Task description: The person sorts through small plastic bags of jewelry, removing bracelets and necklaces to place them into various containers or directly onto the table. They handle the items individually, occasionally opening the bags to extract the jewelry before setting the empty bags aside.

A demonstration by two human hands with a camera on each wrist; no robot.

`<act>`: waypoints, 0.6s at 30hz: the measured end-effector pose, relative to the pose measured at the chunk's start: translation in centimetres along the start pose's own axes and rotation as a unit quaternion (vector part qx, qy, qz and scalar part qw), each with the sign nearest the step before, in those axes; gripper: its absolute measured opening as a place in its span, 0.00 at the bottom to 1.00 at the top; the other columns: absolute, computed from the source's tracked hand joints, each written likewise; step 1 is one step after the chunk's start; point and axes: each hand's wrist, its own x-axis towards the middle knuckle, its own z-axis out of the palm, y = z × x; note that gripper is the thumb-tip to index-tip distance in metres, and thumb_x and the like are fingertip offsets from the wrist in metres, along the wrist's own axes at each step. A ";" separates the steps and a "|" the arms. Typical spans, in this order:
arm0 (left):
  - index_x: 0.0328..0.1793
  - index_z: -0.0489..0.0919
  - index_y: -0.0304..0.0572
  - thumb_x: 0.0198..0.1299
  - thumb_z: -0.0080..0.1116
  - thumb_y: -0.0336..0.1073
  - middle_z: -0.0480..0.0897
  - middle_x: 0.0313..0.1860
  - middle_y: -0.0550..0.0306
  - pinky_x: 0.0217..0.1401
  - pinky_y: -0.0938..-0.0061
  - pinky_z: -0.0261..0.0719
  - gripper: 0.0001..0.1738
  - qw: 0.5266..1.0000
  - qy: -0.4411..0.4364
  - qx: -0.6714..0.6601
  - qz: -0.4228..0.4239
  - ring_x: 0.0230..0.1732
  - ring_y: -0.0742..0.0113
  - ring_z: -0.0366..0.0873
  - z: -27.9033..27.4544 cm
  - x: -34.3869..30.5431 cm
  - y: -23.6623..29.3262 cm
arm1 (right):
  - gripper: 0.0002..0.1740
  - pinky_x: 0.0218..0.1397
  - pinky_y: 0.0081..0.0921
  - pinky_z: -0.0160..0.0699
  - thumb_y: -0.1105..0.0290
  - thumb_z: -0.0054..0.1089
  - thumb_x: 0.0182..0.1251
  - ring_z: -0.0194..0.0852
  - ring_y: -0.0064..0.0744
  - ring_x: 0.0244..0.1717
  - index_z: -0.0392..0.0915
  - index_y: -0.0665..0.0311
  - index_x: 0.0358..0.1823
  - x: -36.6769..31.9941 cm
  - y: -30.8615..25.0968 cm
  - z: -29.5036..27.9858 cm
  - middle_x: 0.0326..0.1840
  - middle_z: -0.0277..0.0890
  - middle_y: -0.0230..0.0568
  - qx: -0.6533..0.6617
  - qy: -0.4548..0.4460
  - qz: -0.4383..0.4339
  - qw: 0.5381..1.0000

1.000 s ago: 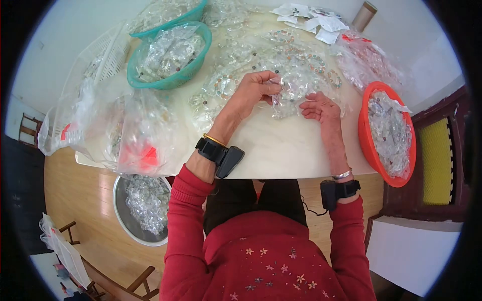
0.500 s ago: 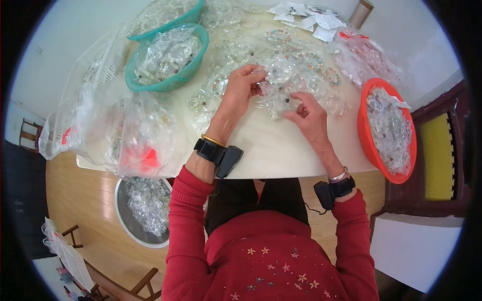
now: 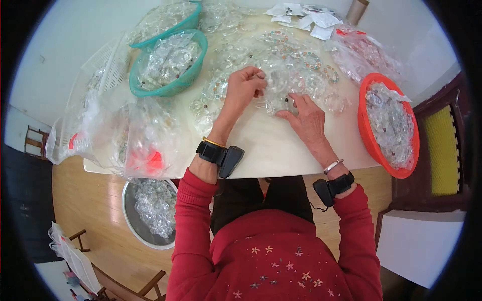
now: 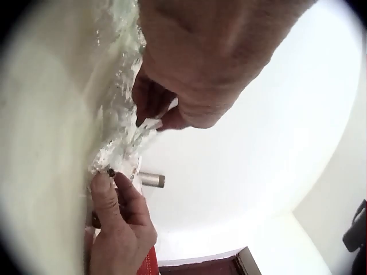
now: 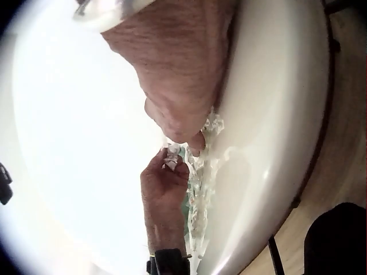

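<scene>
My left hand is over the left part of a spread of clear plastic packets. Its thumb and fingers pinch a small clear packet, which also shows at the fingertips in the right wrist view. My right hand is low at the near edge of the spread, thumb and index finger apart on either side of a dark bead in a packet. In the left wrist view that thumb and index finger come close about the bead. Beaded bracelets lie among the packets.
Green baskets of packets stand at the back left, a red basket at the right edge. Large plastic bags lie front left above a metal basin on the floor. White packets and a cardboard tube are at the back.
My left hand has moved left with the clear packet. My right hand has come in leftward and turned, its thumb and index finger now spread beside the dark bead.
</scene>
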 end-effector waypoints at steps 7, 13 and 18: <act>0.40 0.77 0.37 0.54 0.56 0.29 0.78 0.27 0.61 0.28 0.80 0.72 0.08 0.990 0.131 -0.041 0.023 0.25 0.74 0.75 -0.5 -0.1 0.4 | 0.21 0.50 0.35 0.70 0.70 0.66 0.49 0.69 0.46 0.49 0.73 0.67 0.46 0.3 0.5 0.2 0.51 0.70 0.46 -0.064 0.107 -0.099 0.987; 0.36 0.76 0.40 0.57 0.56 0.33 0.77 0.27 0.61 0.24 0.80 0.71 0.05 0.983 0.029 -0.152 -0.098 0.22 0.74 0.73 -0.8 -2.2 0.0 | 0.20 0.56 0.41 0.64 0.70 0.65 0.49 0.65 0.51 0.53 0.72 0.70 0.43 0.4 0.4 0.9 0.52 0.70 0.51 -0.039 0.067 -0.141 0.987; 0.35 0.76 0.41 0.58 0.56 0.34 0.77 0.27 0.62 0.25 0.80 0.71 0.05 0.983 -0.031 -0.077 -0.162 0.22 0.75 0.73 -0.5 -2.9 0.8 | 0.21 0.55 0.40 0.64 0.70 0.65 0.49 0.66 0.50 0.52 0.72 0.72 0.44 0.0 1.0 0.9 0.51 0.70 0.52 -0.045 0.046 -0.140 0.988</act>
